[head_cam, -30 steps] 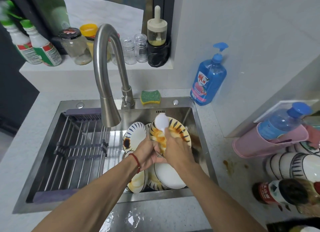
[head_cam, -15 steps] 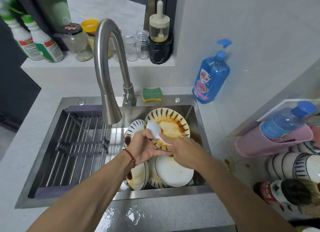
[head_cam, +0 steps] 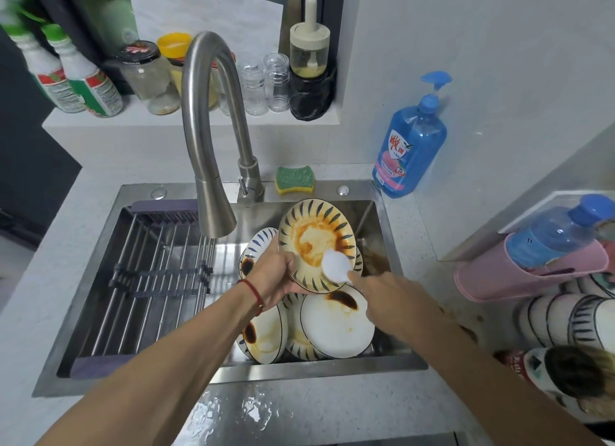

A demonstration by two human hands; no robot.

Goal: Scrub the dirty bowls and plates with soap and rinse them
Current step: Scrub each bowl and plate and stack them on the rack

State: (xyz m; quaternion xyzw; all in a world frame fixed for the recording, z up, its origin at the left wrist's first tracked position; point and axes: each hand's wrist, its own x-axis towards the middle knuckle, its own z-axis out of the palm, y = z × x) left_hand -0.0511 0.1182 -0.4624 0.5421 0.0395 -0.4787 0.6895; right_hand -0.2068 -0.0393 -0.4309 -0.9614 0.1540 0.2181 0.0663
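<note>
the left hand grips a round, sauce-smeared striped plate tilted over the steel sink, while the right hand pinches a white scrub pad against it.

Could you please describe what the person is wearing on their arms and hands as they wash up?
Both forearms are bare, with no sleeves showing and no gloves. The left hand has a thin red string bracelet round its wrist. The right hand shows no ring, watch or band.
</note>
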